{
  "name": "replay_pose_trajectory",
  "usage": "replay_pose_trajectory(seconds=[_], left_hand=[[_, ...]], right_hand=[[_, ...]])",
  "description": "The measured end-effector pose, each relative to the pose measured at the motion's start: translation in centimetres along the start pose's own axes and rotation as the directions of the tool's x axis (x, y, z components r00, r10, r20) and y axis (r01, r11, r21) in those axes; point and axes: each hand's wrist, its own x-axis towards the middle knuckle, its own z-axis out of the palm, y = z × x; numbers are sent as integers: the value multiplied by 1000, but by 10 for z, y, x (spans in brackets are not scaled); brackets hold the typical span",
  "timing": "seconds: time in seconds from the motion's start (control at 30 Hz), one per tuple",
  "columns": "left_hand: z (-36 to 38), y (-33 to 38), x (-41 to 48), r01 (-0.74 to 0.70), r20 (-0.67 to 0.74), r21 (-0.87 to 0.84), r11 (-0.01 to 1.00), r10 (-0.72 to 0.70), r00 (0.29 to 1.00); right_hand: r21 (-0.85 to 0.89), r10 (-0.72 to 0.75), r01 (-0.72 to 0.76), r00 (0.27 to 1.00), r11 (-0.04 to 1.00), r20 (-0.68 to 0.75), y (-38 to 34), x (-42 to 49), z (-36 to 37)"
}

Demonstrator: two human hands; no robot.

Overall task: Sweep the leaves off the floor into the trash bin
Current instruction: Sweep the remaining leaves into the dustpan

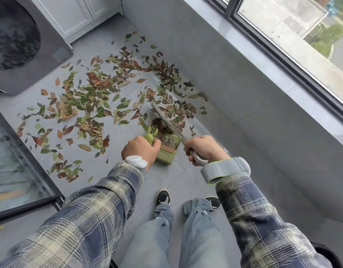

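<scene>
Several green and brown leaves (93, 97) lie scattered over the grey tile floor (116, 167), thickest in the middle and along the right wall. A green dustpan (167, 153) stands on the floor in front of me with some leaves inside. My left hand (139, 149) grips the dustpan's green handle (149, 137). My right hand (203, 148) grips the grey handle of a broom (166, 120), whose head reaches forward over the dustpan's mouth among the leaves. No trash bin shows clearly.
A dark washing machine (31, 55) stands at the upper left, white cabinet doors (74, 16) behind it. A glass door with a dark frame (22, 161) runs along the left. A grey low wall (244, 84) under a window bounds the right. My feet (163, 198) stand below the dustpan.
</scene>
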Motion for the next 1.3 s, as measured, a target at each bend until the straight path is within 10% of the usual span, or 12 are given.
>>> replay_pose_trajectory(seconds=[0.43,0.87,1.3], left_hand=[[2,-2,3,-2,2,1,1000,2,1000],[1,-1,1,1,2,-12,1000,-1,1000],[-1,-1,3,4,-1,-15,1000,-4,1000]], right_hand=[[-13,-137,136,987,991,-87,-13,10,-2],[-211,71,-60,996,976,46,-12,2,-25],[-154,-116,108,992,982,-40,-42,0,-20]])
